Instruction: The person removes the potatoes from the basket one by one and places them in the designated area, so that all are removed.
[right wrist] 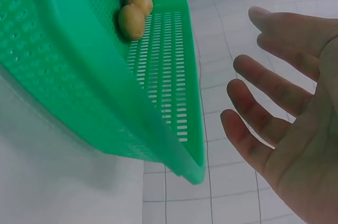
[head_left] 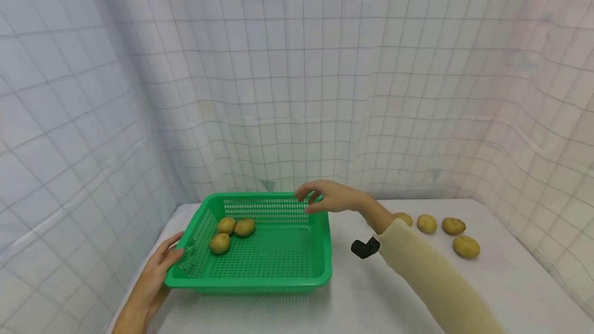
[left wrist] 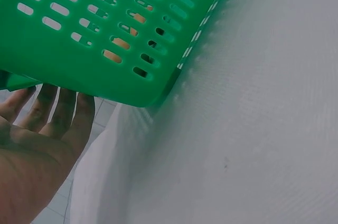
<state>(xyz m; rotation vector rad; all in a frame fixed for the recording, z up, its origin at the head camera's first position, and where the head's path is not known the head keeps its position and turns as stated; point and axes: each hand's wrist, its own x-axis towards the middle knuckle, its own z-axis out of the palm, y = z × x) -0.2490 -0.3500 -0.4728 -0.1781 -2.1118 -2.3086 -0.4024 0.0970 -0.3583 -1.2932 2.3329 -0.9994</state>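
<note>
Green plastic, slotted all over, makes up the basket [head_left: 260, 256] that sits on the white table [head_left: 371, 293] toward its left side, with three potatoes [head_left: 232, 233] bunched in its far left corner. The left hand [head_left: 155, 272] rests against the near left corner of the rim, fingers straight and laid along the wall from outside; its grip is loose and flat, curled round nothing. The right hand [head_left: 327, 197] hovers over the far right corner of the basket, fingers spread and relaxed, holding nothing and, as far as the right wrist view shows, not touching the rim.

The likeliest trouble is the basket itself: it stands close to the left edge of the table, and a push from the flat left hand, or a lift by one corner only, could tip or slide it and send the three potatoes rolling across the slotted floor. They are round and lie loose, so any tilt would probably shift them. The sleeve [head_left: 431, 277] of the right arm passes low over the table and could brush what lies beneath it.

Off to the right, well apart from the basket, four more potatoes [head_left: 445, 231] lie in a loose row on the table; one is partly hidden behind the wrist. A small black device [head_left: 365, 248] hangs at the right wrist. Gridded white cloth [head_left: 297, 92] closes in the table on the far side and both flanks. Nothing stands between the basket and the loose potatoes.
</note>
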